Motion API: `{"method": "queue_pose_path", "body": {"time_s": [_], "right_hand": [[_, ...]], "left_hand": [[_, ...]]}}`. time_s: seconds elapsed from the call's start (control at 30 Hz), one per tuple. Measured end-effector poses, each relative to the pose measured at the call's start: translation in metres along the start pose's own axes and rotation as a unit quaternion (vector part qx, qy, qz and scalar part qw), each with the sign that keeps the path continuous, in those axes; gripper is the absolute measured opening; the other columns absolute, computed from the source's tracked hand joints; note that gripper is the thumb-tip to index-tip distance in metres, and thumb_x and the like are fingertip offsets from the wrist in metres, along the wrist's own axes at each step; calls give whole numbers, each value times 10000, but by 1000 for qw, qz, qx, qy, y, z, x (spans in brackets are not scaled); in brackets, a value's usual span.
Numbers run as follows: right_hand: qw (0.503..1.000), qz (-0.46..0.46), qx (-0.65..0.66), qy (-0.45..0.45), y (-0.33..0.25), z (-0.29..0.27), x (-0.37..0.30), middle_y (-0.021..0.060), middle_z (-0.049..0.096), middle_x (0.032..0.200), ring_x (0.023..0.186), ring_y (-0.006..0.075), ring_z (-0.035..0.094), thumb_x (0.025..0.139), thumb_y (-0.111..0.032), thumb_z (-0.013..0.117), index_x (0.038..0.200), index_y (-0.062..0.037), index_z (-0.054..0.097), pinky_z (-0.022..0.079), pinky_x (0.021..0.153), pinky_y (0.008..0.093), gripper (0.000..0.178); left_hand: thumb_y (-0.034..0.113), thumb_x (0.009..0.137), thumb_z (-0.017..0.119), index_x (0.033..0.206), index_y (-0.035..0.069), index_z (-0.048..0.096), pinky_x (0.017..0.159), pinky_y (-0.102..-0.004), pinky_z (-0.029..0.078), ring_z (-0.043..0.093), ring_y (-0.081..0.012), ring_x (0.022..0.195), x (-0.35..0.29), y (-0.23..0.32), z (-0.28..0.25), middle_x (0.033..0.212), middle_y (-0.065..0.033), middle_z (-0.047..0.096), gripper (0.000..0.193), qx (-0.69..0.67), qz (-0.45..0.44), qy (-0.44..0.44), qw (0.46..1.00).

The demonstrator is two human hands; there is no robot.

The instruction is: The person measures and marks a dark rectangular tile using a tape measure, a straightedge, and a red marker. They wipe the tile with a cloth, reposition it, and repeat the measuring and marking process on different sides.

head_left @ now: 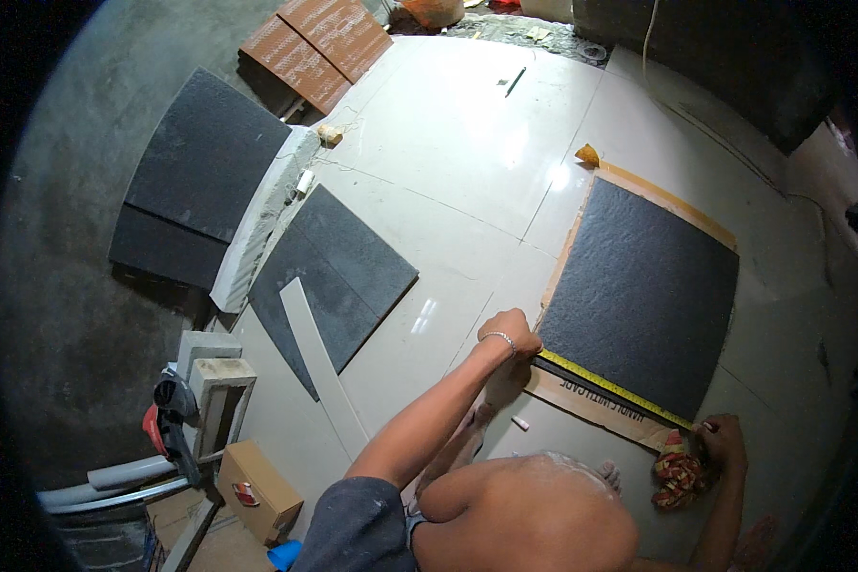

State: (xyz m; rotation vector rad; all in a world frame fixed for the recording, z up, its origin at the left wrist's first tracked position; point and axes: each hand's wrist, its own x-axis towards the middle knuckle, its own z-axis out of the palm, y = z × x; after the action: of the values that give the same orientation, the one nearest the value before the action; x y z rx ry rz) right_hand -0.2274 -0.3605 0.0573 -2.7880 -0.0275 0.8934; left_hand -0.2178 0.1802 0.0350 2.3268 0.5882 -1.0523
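Note:
A yellow measuring tape [620, 391] is drawn straight along the near edge of a large dark grey tile [643, 286]. My left hand [513, 334], with a bracelet on its wrist, is closed on the tape's left end at the tile's corner. At the other end my right hand [723, 440] grips the tape near the tile's right corner. Which hand holds the tape's case I cannot tell. Under the tile lies a cardboard sheet [591, 405]. A red and yellow patterned cloth [679, 475] is bunched beside my right hand.
A short white stick [520, 423] lies near my knee. To the left are more dark tiles [353, 257] with a pale strip [319, 357] across them, leaning tiles [205, 153], a cutting tool [170, 424] and a cardboard box [257, 491]. Brown tiles [319, 43] stand farther back.

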Motion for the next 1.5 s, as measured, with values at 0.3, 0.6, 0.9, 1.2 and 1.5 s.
{"method": "queue_pose_path", "body": {"time_s": [0.3,0.6,0.9,1.2,1.5], "right_hand": [[994,-72,-79,-9,20,10,5,207,746,1000,859,366,718,856,-317,820,998,2,761,569,788,472,353],[995,10,-66,-77,16,6,8,211,723,1110,1096,380,660,928,-400,725,1116,-11,745,522,957,476,432],[997,47,17,-54,-22,-13,-4,167,756,1059,995,363,706,878,-463,788,1088,-67,779,555,914,480,448],[994,45,-50,-85,-14,-13,8,136,712,1243,1175,336,642,869,-508,789,1162,-112,772,524,1031,455,493],[997,53,-27,-43,-17,-13,-2,124,718,1264,1201,323,637,879,-566,768,1196,-121,772,515,1042,467,546]], "left_hand": [[366,874,766,1090,-6,737,843,-495,594,728,-400,998,-47,12,31,1044,-224,739,431,-19,32,177,984],[238,852,741,1366,-24,560,1126,-470,420,530,-373,1275,-78,57,112,1313,-227,557,605,139,516,129,836],[340,922,614,1498,-90,476,1263,-551,220,374,-422,1458,-77,66,159,1584,-265,390,732,265,535,176,782],[439,869,686,1550,-65,426,1279,-561,182,345,-423,1469,-79,70,160,1576,-251,392,887,268,511,163,800],[438,877,670,1161,2,766,1260,-583,204,359,-397,1452,-77,72,161,1579,-196,391,529,250,516,156,804]]}}
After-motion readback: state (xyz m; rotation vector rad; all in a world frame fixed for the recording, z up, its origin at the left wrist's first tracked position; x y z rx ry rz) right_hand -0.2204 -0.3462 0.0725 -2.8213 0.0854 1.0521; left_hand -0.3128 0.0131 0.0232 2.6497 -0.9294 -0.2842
